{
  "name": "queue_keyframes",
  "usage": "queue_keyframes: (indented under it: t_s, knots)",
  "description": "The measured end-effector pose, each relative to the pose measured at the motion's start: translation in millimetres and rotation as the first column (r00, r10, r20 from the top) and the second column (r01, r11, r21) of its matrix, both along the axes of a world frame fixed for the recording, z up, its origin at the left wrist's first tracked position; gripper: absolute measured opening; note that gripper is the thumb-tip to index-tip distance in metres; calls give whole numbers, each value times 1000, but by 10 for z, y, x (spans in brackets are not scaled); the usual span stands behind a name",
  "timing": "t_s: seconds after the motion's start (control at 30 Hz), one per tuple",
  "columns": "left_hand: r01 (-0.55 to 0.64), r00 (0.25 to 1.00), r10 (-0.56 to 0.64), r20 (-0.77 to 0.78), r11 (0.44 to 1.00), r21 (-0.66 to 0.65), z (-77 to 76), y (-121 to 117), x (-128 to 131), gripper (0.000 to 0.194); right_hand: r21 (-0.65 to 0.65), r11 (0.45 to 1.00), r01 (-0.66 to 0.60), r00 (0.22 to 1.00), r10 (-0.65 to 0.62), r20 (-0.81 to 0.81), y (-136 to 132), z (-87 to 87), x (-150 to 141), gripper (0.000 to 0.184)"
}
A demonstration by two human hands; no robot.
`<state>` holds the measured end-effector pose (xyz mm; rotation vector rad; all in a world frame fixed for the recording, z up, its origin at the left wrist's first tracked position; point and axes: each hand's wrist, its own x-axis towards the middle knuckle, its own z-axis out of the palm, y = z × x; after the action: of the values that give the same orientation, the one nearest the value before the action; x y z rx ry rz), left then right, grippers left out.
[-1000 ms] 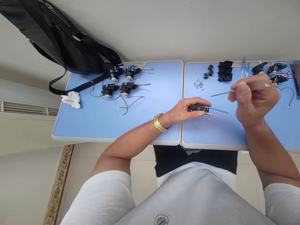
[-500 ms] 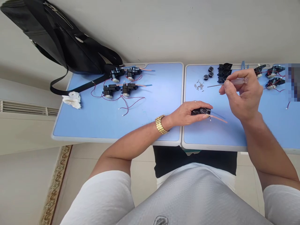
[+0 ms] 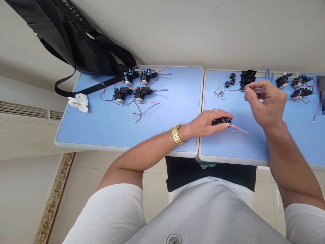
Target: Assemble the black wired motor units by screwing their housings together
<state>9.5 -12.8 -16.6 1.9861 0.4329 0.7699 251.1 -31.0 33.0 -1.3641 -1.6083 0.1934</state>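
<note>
Black part (image 3: 225, 120) clasped by arched left fingers (image 3: 222, 114).

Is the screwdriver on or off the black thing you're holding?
Off it. The right hand holds the screwdriver near the loose screws; the left hand holds the black thing well apart.

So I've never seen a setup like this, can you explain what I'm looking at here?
There's no robot, just a person's two bare hands, seen from a camera worn on the head, looking forward and down. The left hand holds a small black unit with blue and orange tubes. The right hand grips a thin-shafted tool, perhaps a screwdriver, its tip near some scattered small screws. Beyond those lie round black parts and black housings. More black units sit on both blue tables. At far left are a black bag and crumpled white tissue.
</note>
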Motion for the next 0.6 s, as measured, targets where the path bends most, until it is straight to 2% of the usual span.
queue_keyframes:
  t_s: [0.2, 0.6]
  knots:
    - [-45, 998, 45, -32, 999, 13, -20, -8, 1, 43, -130, 991, 29, 1000, -27, 14, 72, -133, 26, 11]
    - [-44, 999, 43, 24, 998, 40, -10, -11, 7, 35, -220, 975, 14, 999, -5, 42, 126, -219, 78, 14]
